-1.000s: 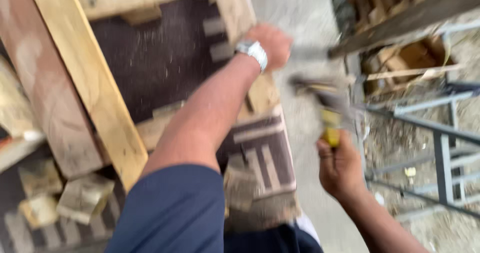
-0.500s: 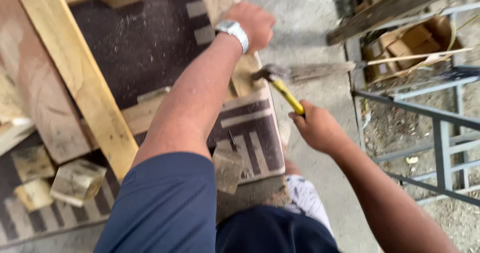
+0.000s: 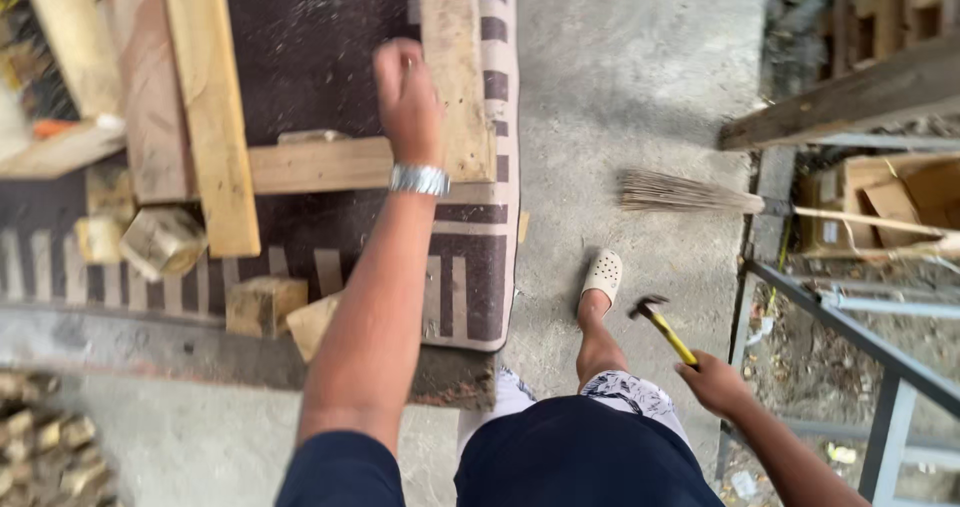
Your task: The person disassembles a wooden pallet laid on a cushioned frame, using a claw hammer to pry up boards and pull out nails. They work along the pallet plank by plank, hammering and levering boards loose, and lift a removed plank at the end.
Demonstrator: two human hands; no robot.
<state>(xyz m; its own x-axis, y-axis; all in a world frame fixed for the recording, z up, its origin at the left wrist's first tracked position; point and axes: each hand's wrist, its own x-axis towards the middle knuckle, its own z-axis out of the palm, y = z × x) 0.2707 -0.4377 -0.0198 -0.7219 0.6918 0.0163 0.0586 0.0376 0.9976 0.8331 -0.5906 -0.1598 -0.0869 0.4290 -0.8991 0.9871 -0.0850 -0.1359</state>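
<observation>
Dark striped mat (image 3: 480, 287) spread over the concrete floor (image 3: 630, 87), and on it a frame of pale planks (image 3: 210, 117). Left hand (image 3: 408, 97) hangs above the frame's corner joint (image 3: 455, 157), fingers curled loosely, holding nothing I can make out. Off the mat's right edge, right hand (image 3: 715, 382) clamps the yellow-handled hammer (image 3: 660, 325), head low beside the sandalled foot (image 3: 602, 277). Risk as I judge it: a loose swing clips that foot, or scrap blocks (image 3: 262, 305) near the mat's front edge trip a step.
</observation>
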